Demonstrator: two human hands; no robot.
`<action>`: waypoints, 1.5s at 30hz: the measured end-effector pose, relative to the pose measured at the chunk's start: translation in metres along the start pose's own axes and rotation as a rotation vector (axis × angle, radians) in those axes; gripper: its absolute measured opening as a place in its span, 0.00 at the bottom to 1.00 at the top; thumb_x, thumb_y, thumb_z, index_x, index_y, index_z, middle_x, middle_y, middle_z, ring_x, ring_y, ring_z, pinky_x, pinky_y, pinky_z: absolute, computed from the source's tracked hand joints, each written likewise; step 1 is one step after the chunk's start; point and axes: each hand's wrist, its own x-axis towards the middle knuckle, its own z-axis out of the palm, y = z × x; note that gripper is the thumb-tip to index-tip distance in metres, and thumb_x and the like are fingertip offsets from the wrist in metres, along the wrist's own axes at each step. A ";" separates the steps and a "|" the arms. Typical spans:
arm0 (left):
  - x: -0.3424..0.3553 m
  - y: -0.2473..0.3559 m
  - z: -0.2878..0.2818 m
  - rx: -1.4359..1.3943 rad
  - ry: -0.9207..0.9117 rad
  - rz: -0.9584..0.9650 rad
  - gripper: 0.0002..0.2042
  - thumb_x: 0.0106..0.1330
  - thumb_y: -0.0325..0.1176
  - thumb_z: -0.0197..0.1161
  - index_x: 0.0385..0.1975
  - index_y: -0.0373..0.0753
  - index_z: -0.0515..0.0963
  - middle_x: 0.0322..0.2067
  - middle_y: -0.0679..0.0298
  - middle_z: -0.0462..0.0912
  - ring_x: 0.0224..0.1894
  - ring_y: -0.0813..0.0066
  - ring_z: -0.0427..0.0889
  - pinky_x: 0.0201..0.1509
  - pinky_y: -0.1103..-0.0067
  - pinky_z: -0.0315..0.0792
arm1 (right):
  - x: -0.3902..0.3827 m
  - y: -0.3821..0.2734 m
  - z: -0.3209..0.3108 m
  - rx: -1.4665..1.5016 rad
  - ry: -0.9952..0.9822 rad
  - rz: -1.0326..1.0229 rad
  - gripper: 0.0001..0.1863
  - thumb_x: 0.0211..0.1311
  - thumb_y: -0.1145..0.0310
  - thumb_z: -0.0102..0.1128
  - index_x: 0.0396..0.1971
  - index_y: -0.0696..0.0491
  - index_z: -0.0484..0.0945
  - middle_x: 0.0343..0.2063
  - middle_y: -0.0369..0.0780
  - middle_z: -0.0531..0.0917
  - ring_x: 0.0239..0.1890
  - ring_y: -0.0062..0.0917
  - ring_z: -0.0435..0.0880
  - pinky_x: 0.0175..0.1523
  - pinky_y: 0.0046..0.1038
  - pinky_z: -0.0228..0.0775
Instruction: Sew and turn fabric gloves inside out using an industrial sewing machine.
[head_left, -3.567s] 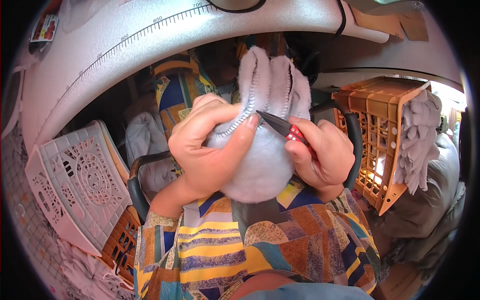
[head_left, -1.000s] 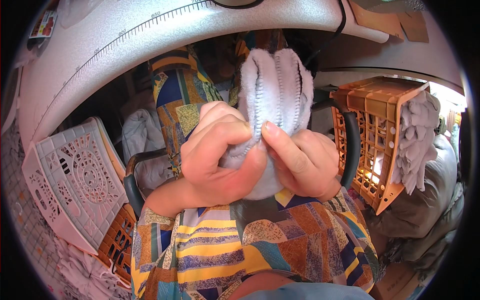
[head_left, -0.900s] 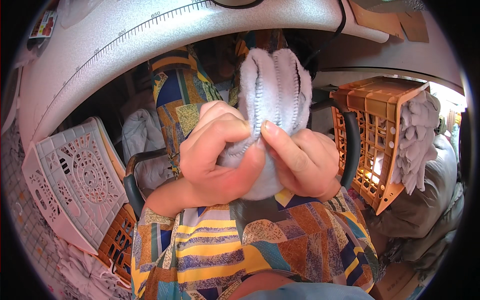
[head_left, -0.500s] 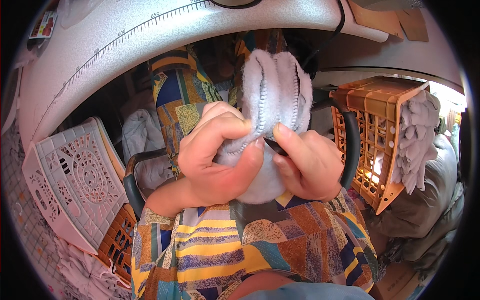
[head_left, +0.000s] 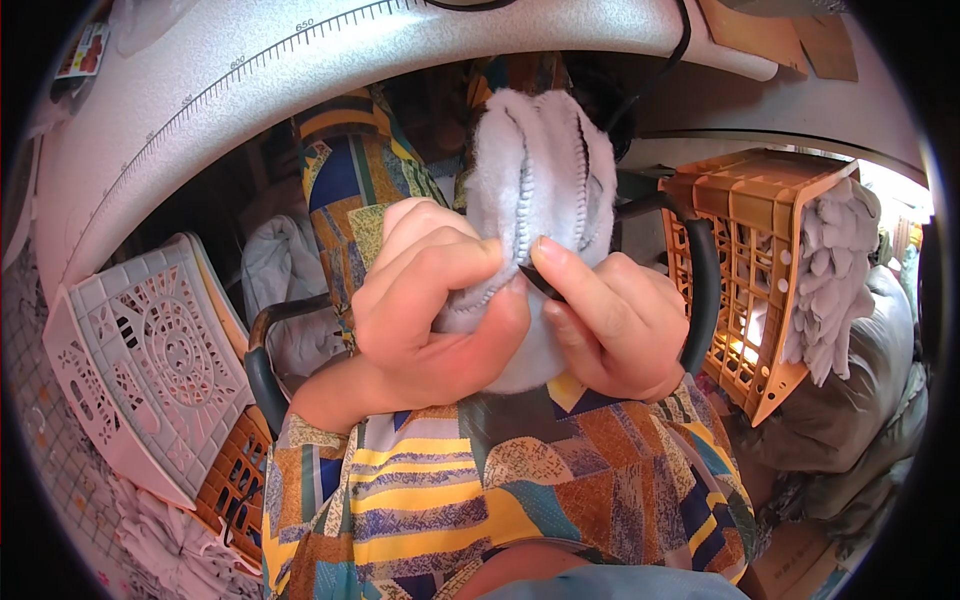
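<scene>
A soft, pale grey fleecy fabric piece [head_left: 497, 140] with thick overlock-like stitching along its seams stands up between my hands, above my lap. My left hand [head_left: 425, 300] pinches its lower left side between thumb and bent fingers. In my right hand [head_left: 620, 320], thumb and forefinger close round a small dark pointed tool [head_left: 541, 281]; its kind I cannot make out. The tool's tip meets the seam right beside my left thumb. Fabric hangs below the hands, and my fingers hide part of the seam.
A silvery table edge [head_left: 400, 35] with a printed ruler scale curves across the far side. To the left stands a white plastic crate [head_left: 150, 350]; to the right, an orange crate [head_left: 730, 290] with grey fabric pieces [head_left: 830, 270]. Dark chair armrests [head_left: 703, 290] flank me.
The fabric has shifted slightly left and its top folds lie closer together. My right fingertips and the dark tool have moved a little up and left along the seam.
</scene>
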 end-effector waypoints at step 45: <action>-0.006 0.003 -0.002 -0.193 0.009 -0.150 0.12 0.45 0.15 0.63 0.32 0.30 0.76 0.23 0.59 0.77 0.24 0.69 0.71 0.33 0.77 0.64 | -0.001 -0.001 0.001 0.010 0.070 -0.046 0.20 0.50 0.76 0.65 0.46 0.62 0.79 0.16 0.36 0.73 0.13 0.23 0.68 0.19 0.24 0.58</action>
